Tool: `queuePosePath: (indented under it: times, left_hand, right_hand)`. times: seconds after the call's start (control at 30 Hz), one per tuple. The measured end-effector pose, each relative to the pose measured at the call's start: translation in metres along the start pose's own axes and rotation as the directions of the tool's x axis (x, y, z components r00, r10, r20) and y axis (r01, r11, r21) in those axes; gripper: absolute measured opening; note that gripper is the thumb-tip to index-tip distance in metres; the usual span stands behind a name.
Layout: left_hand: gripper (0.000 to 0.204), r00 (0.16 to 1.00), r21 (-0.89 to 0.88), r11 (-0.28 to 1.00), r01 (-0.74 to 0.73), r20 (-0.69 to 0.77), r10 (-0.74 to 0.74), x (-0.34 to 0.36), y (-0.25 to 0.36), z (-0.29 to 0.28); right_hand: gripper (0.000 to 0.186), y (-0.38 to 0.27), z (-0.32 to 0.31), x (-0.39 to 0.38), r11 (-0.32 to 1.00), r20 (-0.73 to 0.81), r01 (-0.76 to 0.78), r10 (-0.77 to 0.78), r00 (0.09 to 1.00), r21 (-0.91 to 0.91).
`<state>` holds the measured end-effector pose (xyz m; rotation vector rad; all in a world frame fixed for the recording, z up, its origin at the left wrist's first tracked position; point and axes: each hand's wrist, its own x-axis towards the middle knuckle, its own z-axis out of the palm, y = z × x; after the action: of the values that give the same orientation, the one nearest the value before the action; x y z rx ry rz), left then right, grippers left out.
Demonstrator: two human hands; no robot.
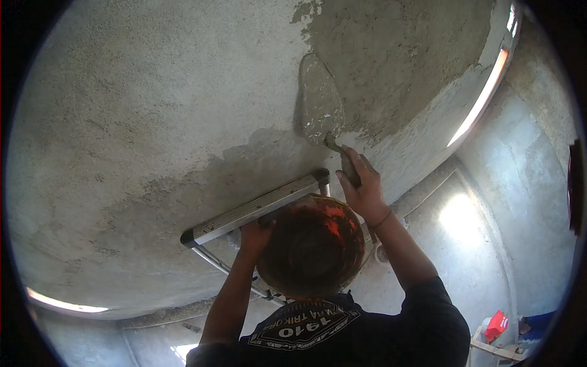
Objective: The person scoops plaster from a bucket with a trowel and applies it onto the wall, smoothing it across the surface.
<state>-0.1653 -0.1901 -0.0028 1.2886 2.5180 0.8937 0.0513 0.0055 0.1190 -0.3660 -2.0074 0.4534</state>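
Low in the frame centre, just above the dark shirt, is an orange bucket (312,251) with a dark inside; what it contains cannot be made out. The left hand (254,235) is closed at its upper left rim and seems to be holding it up, though the grip itself is partly hidden. Just behind hand and bucket, a metal ladder (257,210) top slants from centre left up toward the middle.

Right of the bucket, the right hand (362,186) reaches upward with its fingers wrapped tight around the handle of a trowel (319,104). The blade points up in the upper middle of the frame, wet and grey, lying flat against the ceiling (153,110).

The blade sits on the boundary between two surfaces. Rough, darker fresh plaster (403,55) fills the upper right, and paler bare surface spreads across the left. A damp grey band runs from below the blade toward the lower left.

The step in hand looks like spreading plaster outward from the coated patch. The next stroke probably calls for firm, even pressure with the blade kept nearly flat, so the mix sticks overhead, and for the bucket to stay within reach under the trowel.

Farther off, a grey wall (526,202) curves down the right side with bright openings, and a red box (496,325) sits at lower right.
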Motion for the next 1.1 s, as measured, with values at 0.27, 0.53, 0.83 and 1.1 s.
queuePosePath:
  times: [0.27,0.53,0.83,1.1]
  left_hand:
    - [0.061,1.000,-0.054,0.998,-0.016,0.005,0.017,-0.001,0.006,-0.006]
    - [0.057,0.993,-0.066,0.992,-0.106,-0.054,0.103,0.000,-0.005,0.001]
    - [0.058,0.995,-0.081,0.993,-0.084,-0.059,0.079,0.002,-0.013,0.008]
    - [0.059,0.999,-0.034,0.999,-0.036,-0.012,0.036,0.004,-0.012,0.008]
  right_hand:
    - [0.052,0.045,-0.017,-0.031,0.995,0.148,-0.102,0.100,0.984,0.000]
    - [0.050,0.038,-0.023,-0.042,0.999,0.042,0.024,-0.025,0.999,0.026]
    - [0.051,0.035,0.000,-0.009,0.999,-0.007,-0.019,0.018,1.000,-0.045]
    - [0.049,0.069,-0.008,-0.033,0.998,0.079,-0.013,0.017,0.997,-0.054]
